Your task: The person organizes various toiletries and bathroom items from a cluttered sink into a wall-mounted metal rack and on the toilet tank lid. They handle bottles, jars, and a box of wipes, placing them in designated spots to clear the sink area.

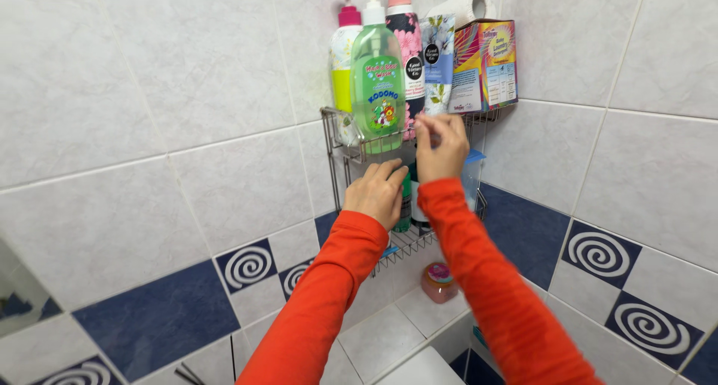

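Orange sleeves (pixel 419 295) come up from below me, both hands reaching into the corner rack (pixel 351 149). My left hand (pixel 378 193) has its grip loosely curled before dark bottles (pixel 407 205) on the lower tier, whether clamped I cannot tell. Beyond, my right hand (pixel 441 144) pinches at the upper rail just under the tube (pixel 437 63), beside the green bottle (pixel 378 82) and box (pixel 486 65).

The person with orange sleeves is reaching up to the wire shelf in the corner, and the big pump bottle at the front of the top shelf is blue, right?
Not quite: the head view shows the big pump bottle at the front of the wire shelf is green, not blue. The rest holds: both hands, left hand and right hand, reach up in orange sleeves.
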